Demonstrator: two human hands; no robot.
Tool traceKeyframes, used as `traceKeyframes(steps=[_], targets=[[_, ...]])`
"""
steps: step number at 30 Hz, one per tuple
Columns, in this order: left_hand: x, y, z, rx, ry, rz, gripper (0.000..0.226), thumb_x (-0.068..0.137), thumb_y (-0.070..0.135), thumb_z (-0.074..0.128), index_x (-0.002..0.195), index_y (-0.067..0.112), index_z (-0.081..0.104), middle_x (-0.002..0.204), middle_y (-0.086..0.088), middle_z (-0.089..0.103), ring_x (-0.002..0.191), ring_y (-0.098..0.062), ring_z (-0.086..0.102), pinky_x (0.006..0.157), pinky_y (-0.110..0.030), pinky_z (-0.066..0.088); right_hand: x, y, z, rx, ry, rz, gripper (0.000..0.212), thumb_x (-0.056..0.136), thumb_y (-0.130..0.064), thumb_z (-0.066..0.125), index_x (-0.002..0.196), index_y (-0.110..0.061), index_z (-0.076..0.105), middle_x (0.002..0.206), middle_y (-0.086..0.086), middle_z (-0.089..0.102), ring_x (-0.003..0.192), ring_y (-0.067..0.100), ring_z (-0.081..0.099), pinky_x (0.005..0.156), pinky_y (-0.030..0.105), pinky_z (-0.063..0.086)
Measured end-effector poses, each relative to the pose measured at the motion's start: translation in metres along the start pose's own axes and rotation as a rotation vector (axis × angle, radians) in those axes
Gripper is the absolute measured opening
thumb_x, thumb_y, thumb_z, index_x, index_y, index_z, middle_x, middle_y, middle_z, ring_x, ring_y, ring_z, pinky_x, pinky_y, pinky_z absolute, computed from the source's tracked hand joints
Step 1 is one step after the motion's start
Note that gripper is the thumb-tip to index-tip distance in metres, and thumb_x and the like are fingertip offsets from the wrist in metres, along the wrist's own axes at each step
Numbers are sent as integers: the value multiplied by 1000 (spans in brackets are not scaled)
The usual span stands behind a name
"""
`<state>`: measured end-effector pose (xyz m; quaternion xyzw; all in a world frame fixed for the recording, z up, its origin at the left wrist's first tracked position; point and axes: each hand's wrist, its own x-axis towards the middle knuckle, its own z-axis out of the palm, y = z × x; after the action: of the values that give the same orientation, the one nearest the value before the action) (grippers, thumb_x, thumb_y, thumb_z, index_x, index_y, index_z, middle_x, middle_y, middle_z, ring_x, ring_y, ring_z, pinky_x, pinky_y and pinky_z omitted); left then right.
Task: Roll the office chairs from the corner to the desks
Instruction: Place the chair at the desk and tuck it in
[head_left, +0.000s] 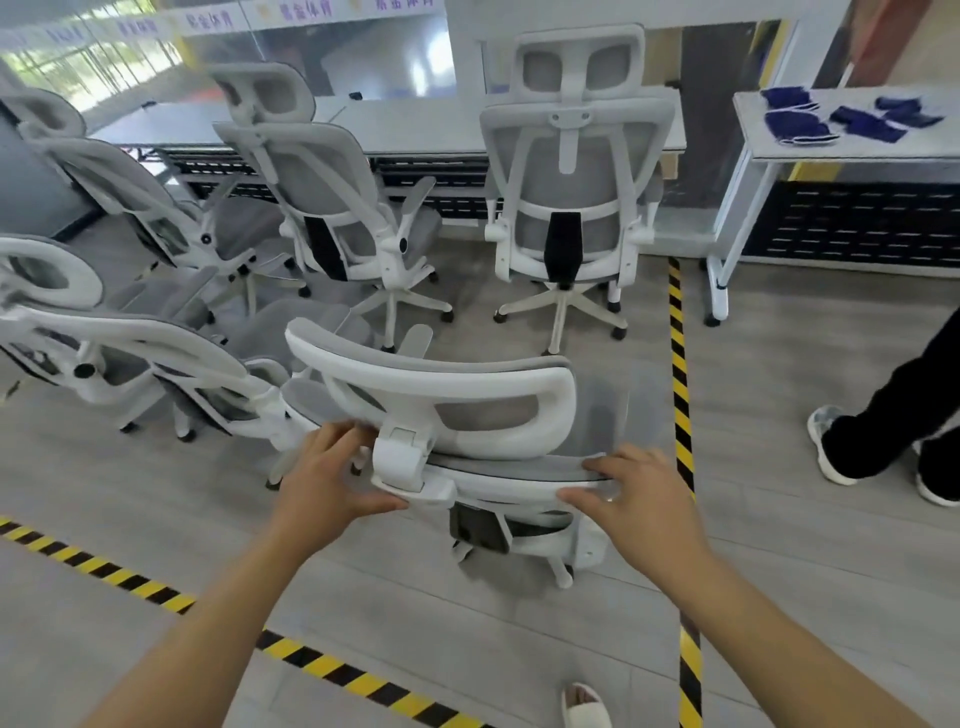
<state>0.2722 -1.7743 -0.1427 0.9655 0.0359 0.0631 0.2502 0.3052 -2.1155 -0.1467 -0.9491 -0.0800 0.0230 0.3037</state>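
Off to the left of your left hand (332, 473), a reclined chair (135, 358) is leaning back low over the floor (156, 493). Beyond it a second chair (109, 166) is sitting tipped back near the long tabletop (415, 124). A striped tape line (130, 577) is running across the floor under your left forearm.

Your left hand is gripping the nearest chair (519, 470) at the top of its backrest, just beside the headrest mount (402, 460). Its fingers are curling over the edge and its thumb is reaching under the mount. The headrest (441, 384) is rising just beyond your hands, between them.

Well beyond your left hand a middle chair (332, 197) is standing at an angle to the long tabletop. Beyond the gap between your hands an upright chair (566, 171) is standing close up to it. The nearest chair is standing well short of that tabletop.

Your right hand (639, 499) is holding the right end of the same backrest edge. Its fingers are wrapping over the top and its thumb is pointing toward your left hand.

Just right of that hand another tape line (678, 364) is running away from you. Far to its right, another person's legs (893, 410) are standing on the floor. Beyond them dark blue cloths (800, 124) are lying on a second tabletop (852, 148).
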Motion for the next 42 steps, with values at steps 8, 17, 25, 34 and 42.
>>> traceKeyframes(steps=[8,17,25,34,42], targets=[[-43,-28,-19,-25,-34,21,77,53,57,87,120,40,55,122,25,42,117,0,37,89,-30,40,-58,-31,21,-16,32,35,53,78,-57,69,114,-19,71,98,-5,63,100,16,48,89,31,43],[-96,-41,-27,-94,-20,75,67,58,63,80,116,41,53,122,21,46,119,-8,41,96,-34,42,-97,-47,27,60,-2,84,49,78,-53,72,114,-20,71,100,-8,58,106,16,47,89,33,43],[-138,22,-49,-475,242,-169,95,70,66,73,146,54,17,156,23,16,145,-3,14,119,-47,20,-101,-40,16,132,-124,51,51,82,-53,67,123,-22,65,117,-6,61,110,13,53,85,24,45],[-76,240,-29,-88,257,187,75,76,74,42,145,54,24,162,15,3,149,-10,-8,120,-43,-3,-82,46,-138,175,-3,-33,66,80,-63,62,139,-42,42,152,-17,34,143,8,25,113,33,23],[-23,310,114,109,-275,-27,87,74,86,41,146,58,-1,162,13,-15,147,-18,-22,119,-50,-10,-41,164,-181,-201,-29,58,79,81,-76,45,149,-44,23,161,-13,13,150,19,-2,119,53,4]])
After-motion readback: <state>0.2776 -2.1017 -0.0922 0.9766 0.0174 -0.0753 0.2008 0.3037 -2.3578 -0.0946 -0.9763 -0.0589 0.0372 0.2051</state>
